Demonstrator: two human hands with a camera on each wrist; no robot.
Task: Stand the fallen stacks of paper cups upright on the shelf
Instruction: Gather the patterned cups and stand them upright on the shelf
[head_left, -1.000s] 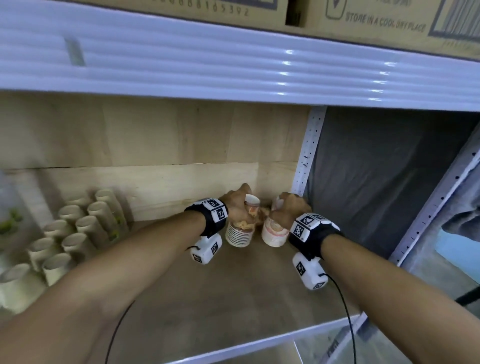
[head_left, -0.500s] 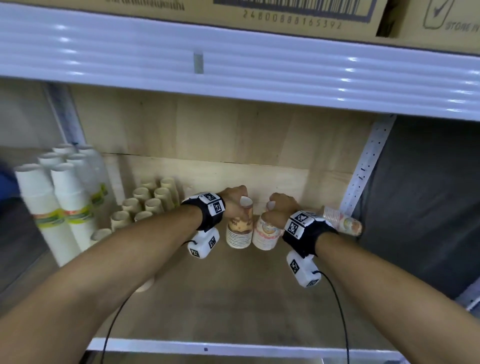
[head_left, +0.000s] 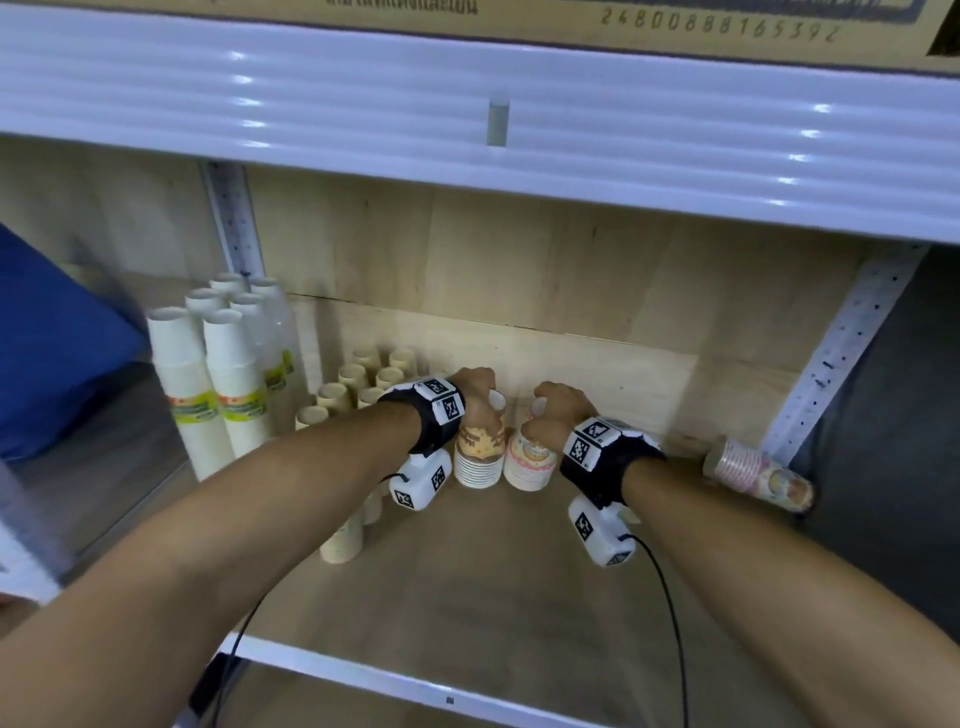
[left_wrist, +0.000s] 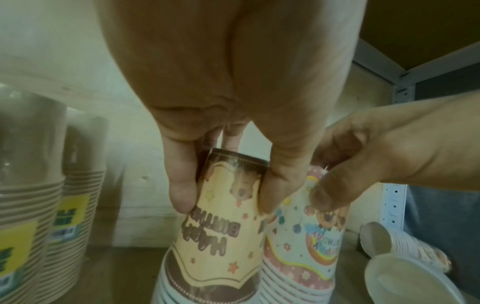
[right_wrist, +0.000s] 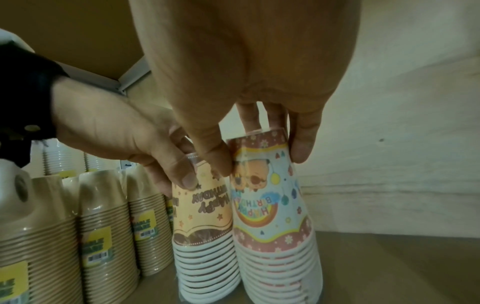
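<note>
- Looks like you're at the end of the set-down step: your left hand (head_left: 475, 400) grips the top of the brown-and-cream stack (head_left: 480, 454), fingers and thumb curled round its upturned base; your right hand (head_left: 553, 415) holds the pink-and-blue stack (head_left: 530, 462) the same way.
- Both stacks stand rims-down on the shelf (head_left: 493, 587), touching each other, just in front of the back panel; the kraft stacks (head_left: 363, 384) sit to their left.
- Pose-wise, both forearms reach in under the upper shelf, wrists bent down, hands side by side with knuckles almost meeting; in the left wrist view your fingers (left_wrist: 182, 185) pinch right below the top edge.
- Next, I'd guess: let go gently so nothing tips; then go for the fallen stack (head_left: 756, 475) lying on its side at the right edge near the post; another toppled stack (head_left: 345, 535) lies under your left forearm, partly hidden.
</note>
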